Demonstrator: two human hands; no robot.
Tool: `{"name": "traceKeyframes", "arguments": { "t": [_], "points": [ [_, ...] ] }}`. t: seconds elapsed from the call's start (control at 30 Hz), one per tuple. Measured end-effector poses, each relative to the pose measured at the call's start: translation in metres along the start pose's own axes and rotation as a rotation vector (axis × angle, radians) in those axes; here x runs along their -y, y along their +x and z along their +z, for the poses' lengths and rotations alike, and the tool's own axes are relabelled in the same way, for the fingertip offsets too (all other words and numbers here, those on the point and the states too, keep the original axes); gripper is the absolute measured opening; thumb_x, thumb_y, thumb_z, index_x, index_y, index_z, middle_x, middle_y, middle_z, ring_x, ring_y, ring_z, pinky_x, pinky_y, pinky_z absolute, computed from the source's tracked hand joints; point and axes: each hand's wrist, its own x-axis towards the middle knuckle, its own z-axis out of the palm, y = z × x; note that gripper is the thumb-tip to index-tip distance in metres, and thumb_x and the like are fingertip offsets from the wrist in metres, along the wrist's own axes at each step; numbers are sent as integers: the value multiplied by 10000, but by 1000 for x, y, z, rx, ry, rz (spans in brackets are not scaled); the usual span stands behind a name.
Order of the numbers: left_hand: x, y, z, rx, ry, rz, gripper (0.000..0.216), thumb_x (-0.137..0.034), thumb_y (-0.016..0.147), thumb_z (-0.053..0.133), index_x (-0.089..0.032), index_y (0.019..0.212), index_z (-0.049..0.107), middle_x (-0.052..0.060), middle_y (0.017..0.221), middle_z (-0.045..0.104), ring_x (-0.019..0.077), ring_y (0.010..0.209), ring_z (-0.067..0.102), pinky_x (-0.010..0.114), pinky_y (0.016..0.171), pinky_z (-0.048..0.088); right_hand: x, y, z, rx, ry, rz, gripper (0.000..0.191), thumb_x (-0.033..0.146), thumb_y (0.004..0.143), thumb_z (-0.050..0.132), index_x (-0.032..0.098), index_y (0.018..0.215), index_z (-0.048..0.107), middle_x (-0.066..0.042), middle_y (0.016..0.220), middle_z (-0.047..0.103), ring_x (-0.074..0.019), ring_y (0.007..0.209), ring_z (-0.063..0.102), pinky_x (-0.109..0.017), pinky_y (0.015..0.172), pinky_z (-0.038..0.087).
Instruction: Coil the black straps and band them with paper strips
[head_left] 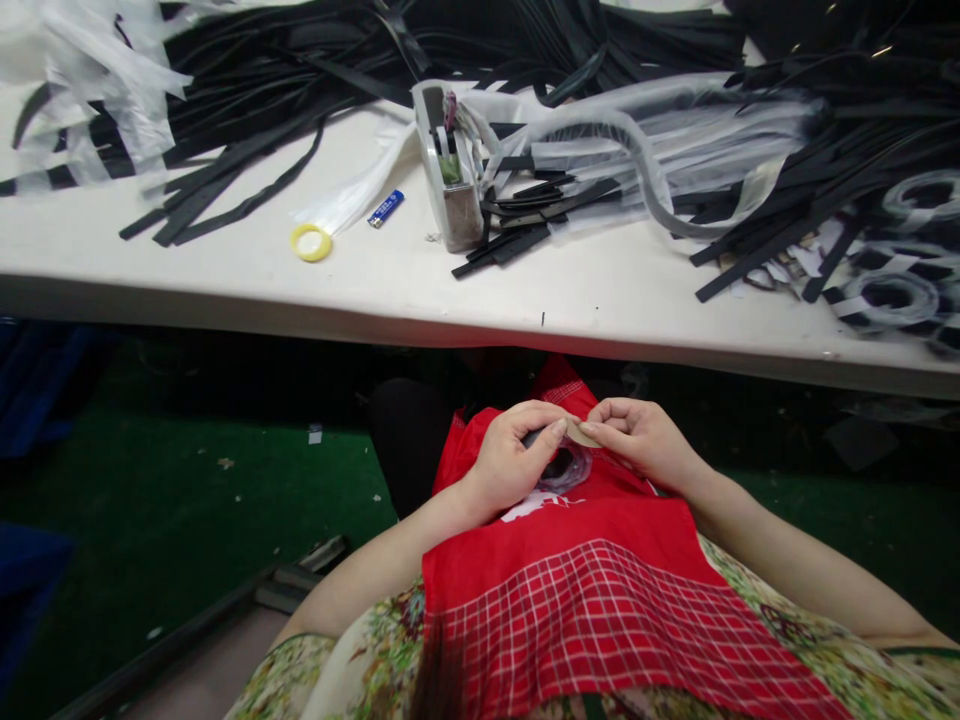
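Over my lap, my left hand [519, 448] is closed round a coiled clear-and-dark strip [564, 470], its thumb and fingers at the coil's upper edge. Between the two hands is a short beige strip end [579, 433]. My right hand [643, 440] pinches that beige strip end between thumb and fingertips. Part of the coil is hidden behind my left hand. The red apron [555, 560] lies beneath both hands.
On the white table [300, 300] ahead stand a tape dispenser [450, 170], a yellow ring [310, 242] and a blue battery [386, 208]. Black strips [247, 170] lie in heaps behind. Similar coils [896, 298] sit at the right. The table's front edge runs beyond my hands.
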Motion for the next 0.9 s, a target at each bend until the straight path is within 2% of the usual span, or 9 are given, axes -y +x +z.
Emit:
{"name": "traceKeyframes", "arguments": {
  "t": [0.13, 0.33, 0.5, 0.57, 0.67, 0.73, 0.8, 0.83, 0.9],
  "points": [
    [-2, 1, 0, -4, -2, -38, 194, -203, 875, 551, -173, 918, 737, 73, 957, 735, 187, 903, 678, 304, 867, 535, -3, -1, 0, -12, 15, -24, 366, 507, 776, 700, 153, 760, 606, 46, 491, 491, -49, 415, 300, -191, 394, 172],
    [2, 0, 2, -75, 3, -123, 203, -95, 766, 555, -170, 870, 712, 53, 935, 728, 179, 890, 673, 287, 839, 527, -2, -1, 3, -33, 166, -45, 369, 522, 797, 683, 169, 787, 578, 79, 427, 424, -48, 351, 288, -189, 363, 164],
    [9, -2, 2, -89, -24, -183, 144, -156, 768, 597, -159, 870, 698, 66, 946, 721, 184, 886, 661, 287, 831, 516, 2, -1, 3, 28, 198, -94, 435, 572, 783, 673, 160, 918, 638, 71, 437, 456, -64, 350, 338, -190, 363, 212],
    [10, -1, 2, -88, -46, -206, 142, -187, 774, 606, -156, 878, 699, 70, 955, 717, 186, 893, 656, 277, 812, 513, 0, 0, 3, 47, 185, -94, 429, 579, 781, 673, 156, 845, 649, 65, 435, 444, -63, 357, 333, -195, 366, 223],
    [8, 0, 1, -78, -96, -262, 156, -215, 775, 611, -151, 886, 700, 72, 941, 712, 172, 838, 646, 254, 751, 502, -3, 6, 3, 4, 196, -83, 402, 571, 810, 649, 173, 766, 621, 63, 450, 441, -67, 367, 328, -203, 376, 249],
    [7, 1, 1, -70, -126, -293, 157, -232, 770, 626, -146, 878, 699, 71, 919, 708, 156, 782, 634, 241, 714, 488, -4, 10, 3, -15, 181, -135, 390, 559, 830, 634, 181, 735, 609, 41, 518, 495, -83, 425, 391, -214, 422, 325],
    [7, 3, 1, -63, -133, -303, 155, -250, 767, 642, -142, 860, 701, 71, 892, 702, 145, 741, 621, 235, 692, 476, -2, 14, 2, -20, 128, -248, 384, 535, 844, 631, 180, 699, 608, 7, 632, 557, -110, 553, 481, -232, 535, 413],
    [8, 3, 1, -67, -127, -307, 155, -260, 766, 647, -140, 849, 701, 70, 872, 698, 141, 719, 613, 233, 677, 470, 0, 16, 0, -24, 101, -305, 384, 525, 851, 628, 179, 686, 608, -6, 680, 573, -121, 611, 504, -237, 583, 430],
    [11, 3, 2, -89, -105, -317, 156, -269, 761, 655, -134, 823, 700, 63, 816, 687, 130, 666, 593, 228, 636, 455, 5, 20, -7, -76, 63, -355, 384, 525, 866, 608, 180, 696, 615, -13, 723, 585, -125, 626, 503, -239, 585, 424]
  ]
}}
